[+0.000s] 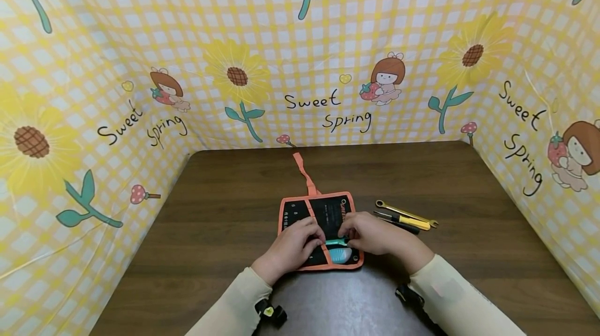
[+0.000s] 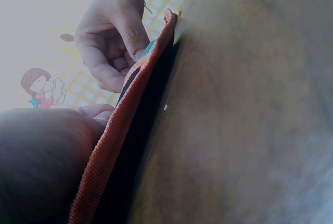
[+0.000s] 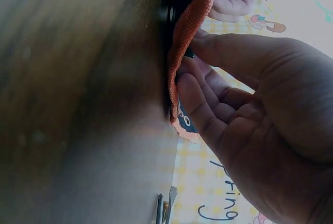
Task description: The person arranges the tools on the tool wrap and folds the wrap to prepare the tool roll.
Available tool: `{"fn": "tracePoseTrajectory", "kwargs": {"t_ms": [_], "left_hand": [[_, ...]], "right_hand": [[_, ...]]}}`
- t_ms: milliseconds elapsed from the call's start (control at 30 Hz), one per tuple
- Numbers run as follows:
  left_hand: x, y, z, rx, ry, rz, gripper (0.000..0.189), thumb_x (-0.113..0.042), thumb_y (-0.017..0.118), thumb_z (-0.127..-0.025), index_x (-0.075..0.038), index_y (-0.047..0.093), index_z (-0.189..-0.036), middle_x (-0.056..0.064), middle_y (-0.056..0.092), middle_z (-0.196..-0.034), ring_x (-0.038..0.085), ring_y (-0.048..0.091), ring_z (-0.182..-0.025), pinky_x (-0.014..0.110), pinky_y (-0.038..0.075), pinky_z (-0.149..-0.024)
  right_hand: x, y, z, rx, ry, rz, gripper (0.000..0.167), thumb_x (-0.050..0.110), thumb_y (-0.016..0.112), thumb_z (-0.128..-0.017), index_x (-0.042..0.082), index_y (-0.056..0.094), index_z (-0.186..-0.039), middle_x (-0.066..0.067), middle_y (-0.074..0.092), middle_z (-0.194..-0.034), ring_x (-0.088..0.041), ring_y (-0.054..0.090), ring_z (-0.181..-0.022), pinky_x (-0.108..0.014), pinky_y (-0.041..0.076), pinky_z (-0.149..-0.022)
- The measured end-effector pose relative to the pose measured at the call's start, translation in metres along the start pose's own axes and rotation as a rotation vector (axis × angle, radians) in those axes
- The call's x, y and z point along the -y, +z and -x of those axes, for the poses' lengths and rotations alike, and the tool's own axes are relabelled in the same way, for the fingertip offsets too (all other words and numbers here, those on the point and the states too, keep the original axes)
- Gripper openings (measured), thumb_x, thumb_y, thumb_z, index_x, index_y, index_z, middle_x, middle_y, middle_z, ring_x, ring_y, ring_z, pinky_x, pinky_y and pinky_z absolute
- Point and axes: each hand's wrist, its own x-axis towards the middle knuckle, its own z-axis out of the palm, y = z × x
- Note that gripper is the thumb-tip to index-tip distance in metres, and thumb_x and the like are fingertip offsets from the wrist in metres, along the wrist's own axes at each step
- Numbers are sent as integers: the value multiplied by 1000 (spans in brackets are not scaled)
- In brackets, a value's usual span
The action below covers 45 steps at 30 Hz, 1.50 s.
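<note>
A black tool pouch (image 1: 329,213) with orange edging lies opened flat on the table, its orange strap (image 1: 302,169) stretching away at the back. Across its right half lies a slim teal-green tool (image 1: 335,243), partly covered by my fingers. Below that, a light-blue handle (image 1: 340,256) sits in the pouch. My left hand (image 1: 292,245) pinches the orange middle band beside the teal-green tool's left end. At the other end my right hand (image 1: 367,233) pinches the tool between thumb and fingers, close over the pouch's orange edge (image 3: 183,52). Its tip is hidden by the fingers.
Right of the pouch lie a gold combination wrench (image 1: 407,213), a yellow-handled tool (image 1: 412,222) and a black-handled tool (image 1: 405,227), close together. Checkered yellow cloth (image 1: 323,54) walls in the brown wooden table (image 1: 225,195) at the back and both sides.
</note>
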Motion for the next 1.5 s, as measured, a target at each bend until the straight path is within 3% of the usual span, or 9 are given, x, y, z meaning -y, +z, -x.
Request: {"fn": "tracePoseTrajectory", "kwargs": {"t_ms": [967,1500], "left_hand": [[-2,-1,0,27,-49,29,9,-21,74,-101,-29,71,-99,-16,58,-101,3,59,-93,29,54,-84],[-2,-4,0,29,-41,34,8,-22,74,-101,-28,77,-105,-15,58,-102,4,58,-91,29,53,-82]], "right_hand": [[-5,4,1,-9,5,-7,21,0,78,-91,12,78,-109,5,63,-103,-6,62,-85,-27,55,-75],[-4,-1,11,-38,11,-42,21,3,78,-93,11,77,-112,3,65,-104,-8,60,-85,-29,54,-75]]}}
